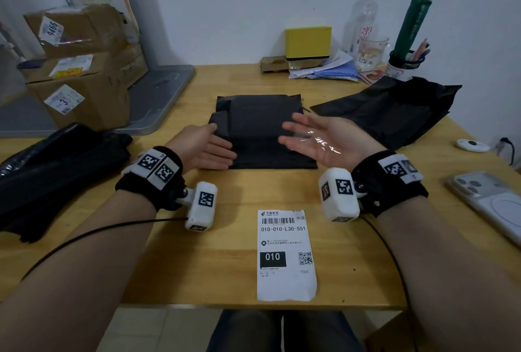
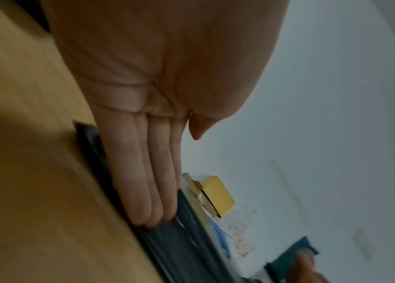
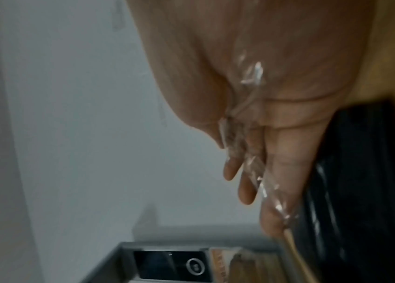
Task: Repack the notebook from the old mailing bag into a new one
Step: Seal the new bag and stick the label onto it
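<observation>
A flat black mailing bag, folded shut around something flat, lies in the middle of the wooden table. My left hand stands on edge at its left side, straight fingers touching the bag. My right hand hovers over the bag's right part, palm turned left, fingers straight. A crumpled strip of clear film clings to that palm. A second, rumpled black bag lies at the right rear. The notebook itself is not visible.
A white shipping label lies near the front edge. A pile of black bags sits at the left, cardboard boxes behind it. A phone lies at the right edge. A yellow box, papers and a pen cup line the back.
</observation>
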Tool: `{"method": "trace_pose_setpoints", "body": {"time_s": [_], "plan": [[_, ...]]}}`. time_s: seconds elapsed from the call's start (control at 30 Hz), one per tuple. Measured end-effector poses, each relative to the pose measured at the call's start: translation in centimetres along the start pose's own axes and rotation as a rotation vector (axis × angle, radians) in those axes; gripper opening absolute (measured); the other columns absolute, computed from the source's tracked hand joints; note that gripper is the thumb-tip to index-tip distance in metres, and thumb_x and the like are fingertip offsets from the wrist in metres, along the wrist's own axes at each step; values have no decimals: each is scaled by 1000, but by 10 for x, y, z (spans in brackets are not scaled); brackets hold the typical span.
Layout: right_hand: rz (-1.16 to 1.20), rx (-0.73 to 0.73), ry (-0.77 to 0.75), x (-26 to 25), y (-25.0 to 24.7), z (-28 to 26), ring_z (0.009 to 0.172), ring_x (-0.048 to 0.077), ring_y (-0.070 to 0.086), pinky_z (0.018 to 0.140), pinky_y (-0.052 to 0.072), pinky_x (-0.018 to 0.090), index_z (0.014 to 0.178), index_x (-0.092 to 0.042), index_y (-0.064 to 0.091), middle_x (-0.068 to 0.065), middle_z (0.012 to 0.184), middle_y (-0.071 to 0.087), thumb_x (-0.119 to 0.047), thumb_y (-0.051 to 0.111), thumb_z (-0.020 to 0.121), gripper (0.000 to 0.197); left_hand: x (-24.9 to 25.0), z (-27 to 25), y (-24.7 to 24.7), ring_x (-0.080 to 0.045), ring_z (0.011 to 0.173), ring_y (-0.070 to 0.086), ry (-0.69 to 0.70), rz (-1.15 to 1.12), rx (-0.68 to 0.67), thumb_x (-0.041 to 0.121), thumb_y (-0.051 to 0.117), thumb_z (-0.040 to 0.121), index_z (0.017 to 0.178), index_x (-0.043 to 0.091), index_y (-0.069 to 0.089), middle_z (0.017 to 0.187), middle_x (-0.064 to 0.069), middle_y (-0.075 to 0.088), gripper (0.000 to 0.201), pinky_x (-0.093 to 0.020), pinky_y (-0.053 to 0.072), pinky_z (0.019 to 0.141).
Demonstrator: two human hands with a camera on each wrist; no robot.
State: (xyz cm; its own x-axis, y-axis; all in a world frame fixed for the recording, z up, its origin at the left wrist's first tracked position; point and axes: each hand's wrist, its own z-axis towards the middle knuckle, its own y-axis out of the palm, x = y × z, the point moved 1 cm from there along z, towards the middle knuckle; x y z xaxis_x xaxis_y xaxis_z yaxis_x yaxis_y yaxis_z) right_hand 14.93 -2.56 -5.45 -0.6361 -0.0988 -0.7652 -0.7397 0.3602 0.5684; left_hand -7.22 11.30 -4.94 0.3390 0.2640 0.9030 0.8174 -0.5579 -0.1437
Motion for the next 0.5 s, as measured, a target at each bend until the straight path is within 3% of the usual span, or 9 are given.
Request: {"method": "trace_pose_setpoints", "body": {"time_s": [0.1, 0.27, 0.4, 0.5], "plan": [[59, -113, 34, 15, 23, 13, 100, 42, 73, 88, 60, 44, 120, -3, 63, 18, 117, 73, -24, 41, 109, 32, 0, 0, 25, -34, 92, 74, 24, -114, -139, 41, 35, 106, 109, -4, 65, 102, -24, 74, 54, -37, 62, 76], [15, -41, 115, 45, 23, 40, 110, 32, 65, 100, 51, 40, 118, -2, 63, 16, 122, 68, -24, 34, 111, 37, -11, 13, 41, -32, 94, 73, 0, -261, -130, 39, 39, 106, 120, -10, 57, 112, -26, 68, 55, -33, 62, 66], [13, 23, 146, 32, 6, 39, 108, 37, 66, 91, 57, 44, 120, 2, 62, 20, 118, 71, -24, 33, 111, 40, -15, 16, 25, -32, 95, 73, -59, -356, -181, 41, 36, 106, 121, -10, 56, 111, -28, 69, 56, -36, 62, 72], [7, 52, 168, 22, -2, 30, 109, 40, 65, 86, 56, 51, 125, 3, 59, 20, 131, 65, -25, 32, 111, 41, -18, 15, 9, -32, 99, 70, -61, -399, -121, 34, 35, 107, 127, -10, 53, 112, -27, 68, 52, -36, 61, 75]]}}
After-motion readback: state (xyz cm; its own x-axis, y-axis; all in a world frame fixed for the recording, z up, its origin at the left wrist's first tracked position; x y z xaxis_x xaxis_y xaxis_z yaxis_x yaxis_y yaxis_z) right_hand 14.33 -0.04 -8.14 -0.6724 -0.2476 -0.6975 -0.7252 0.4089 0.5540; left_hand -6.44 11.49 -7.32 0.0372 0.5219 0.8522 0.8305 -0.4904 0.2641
